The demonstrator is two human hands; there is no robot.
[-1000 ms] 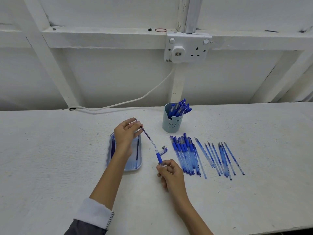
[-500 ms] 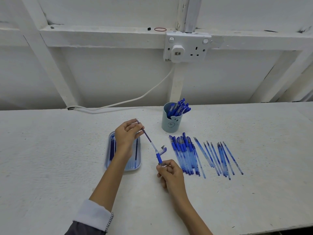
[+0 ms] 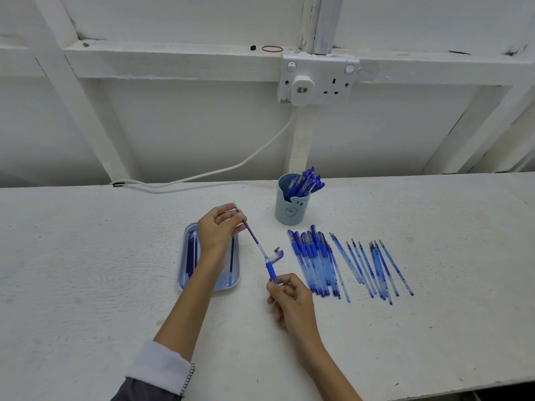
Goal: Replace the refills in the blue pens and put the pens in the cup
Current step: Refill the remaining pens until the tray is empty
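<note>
The left hand (image 3: 218, 231) is pinching a thin, dark, rod-shaped refill (image 3: 251, 233) near its upper end, fingers curled close around it, with the refill's small metal tip poking out above the fingertips. The refill is slanting down to the right and entering a clear plastic pen barrel with a blue rubbery grip sleeve (image 3: 269, 267). The right hand (image 3: 291, 299) is gripping the barrel's lower end between thumb and curled fingertips, holding the pen raised above the rough, grainy white table (image 3: 86, 270).

Just beside the barrel a small clear-blue plastic pen part with a clip (image 3: 276, 256) is lying on the table. What kind of part it is cannot be told.

Under the left wrist a pale blue, rounded-rectangular shallow tray (image 3: 230, 285) is holding several dark slender refills (image 3: 189, 256). Behind the hands a smooth grey-blue cylindrical cup with a notched rim (image 3: 289, 214) is standing upright, packed with blue-capped pens (image 3: 304, 183) leaning to the right.

To the right of the hands a tight row of translucent blue pens with blue grips (image 3: 312, 261) is lying side by side, and next to it a looser fan of thin blue tube refills (image 3: 373, 267).

A white folded cuff over a grey sleeve (image 3: 162, 369) is covering the left forearm.
</note>
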